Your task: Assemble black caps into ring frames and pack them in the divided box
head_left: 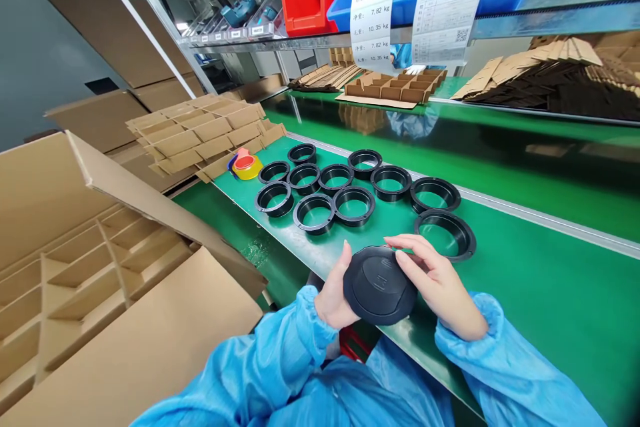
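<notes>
A round black plastic cover (381, 285) with raised marks on its face is tilted up towards me at the near edge of the green table. My left hand (336, 293) grips it from the left, thumb up along the rim and the other fingers hidden behind. The fingertips of my right hand (437, 280) rest on the cover's upper right rim, and its thumb is hidden. Just beyond my right hand lies a flanged black ring (463, 237). Several similar black rings (354, 205) lie farther back and to the left.
An open carton (200, 320) with cardboard dividers stands at left. Behind it are stacked divider grids (200, 130) and yellow tape (249, 168). Printed labels (371, 20) hang from the shelf, below a blue bin (345, 8) and a red bin (303, 0). Someone in blue is partly visible across.
</notes>
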The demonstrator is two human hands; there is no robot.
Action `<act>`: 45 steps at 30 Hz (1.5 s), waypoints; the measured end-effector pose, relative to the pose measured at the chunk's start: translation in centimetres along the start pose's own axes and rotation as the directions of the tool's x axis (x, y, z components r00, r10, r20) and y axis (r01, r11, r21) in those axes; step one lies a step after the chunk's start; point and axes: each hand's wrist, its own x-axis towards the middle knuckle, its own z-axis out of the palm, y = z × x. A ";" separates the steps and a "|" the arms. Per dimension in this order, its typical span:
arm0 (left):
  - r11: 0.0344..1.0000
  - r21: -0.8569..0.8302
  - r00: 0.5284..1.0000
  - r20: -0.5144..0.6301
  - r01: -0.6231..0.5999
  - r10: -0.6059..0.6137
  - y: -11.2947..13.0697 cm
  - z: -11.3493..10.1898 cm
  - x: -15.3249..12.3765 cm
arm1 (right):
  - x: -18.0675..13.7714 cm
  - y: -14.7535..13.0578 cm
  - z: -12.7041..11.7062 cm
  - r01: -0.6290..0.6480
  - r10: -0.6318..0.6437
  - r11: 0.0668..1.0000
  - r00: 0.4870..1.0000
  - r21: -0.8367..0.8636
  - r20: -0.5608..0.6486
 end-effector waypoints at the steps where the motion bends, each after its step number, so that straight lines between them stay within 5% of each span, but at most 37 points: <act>1: 1.000 -0.019 1.000 0.001 0.024 -0.024 0.1 0.1 0.0 | 0.0 0.0 -0.1 0.005 -0.005 1.000 1.000 0.004 0.001; 7: 0.988 -0.129 0.996 0.024 0.085 -0.083 0.9 0.2 0.3 | -0.3 0.5 -0.3 0.238 -0.242 0.889 0.970 -0.392 0.040; 10: 0.987 -0.150 0.998 0.022 0.063 -0.060 0.8 -0.1 0.4 | -0.2 1.1 0.1 0.290 -0.260 0.836 0.957 -0.467 0.129; 23: 0.992 -0.123 0.996 0.087 0.033 -0.022 0.4 0.9 0.9 | -0.4 0.9 -0.2 0.119 -0.098 0.978 0.987 -0.172 0.125; 32: 0.983 -0.177 0.998 0.019 0.058 -0.056 0.6 0.6 1.1 | -0.2 0.9 -0.9 0.087 -0.080 0.969 0.996 -0.231 0.039; 35: 0.972 -0.236 0.999 -0.035 0.012 -0.021 0.8 0.2 1.4 | -0.4 1.0 0.1 0.229 -0.211 0.890 0.973 -0.395 0.088; 39: 0.951 -0.294 0.983 -0.179 -0.099 0.047 1.4 0.0 1.9 | -0.3 1.7 1.9 0.491 -0.359 0.672 0.871 -0.555 0.335; 45: 0.989 -0.148 0.968 -0.246 0.008 -0.044 1.3 0.5 2.0 | 0.1 -0.4 1.6 0.281 -0.136 0.640 0.957 -0.715 0.255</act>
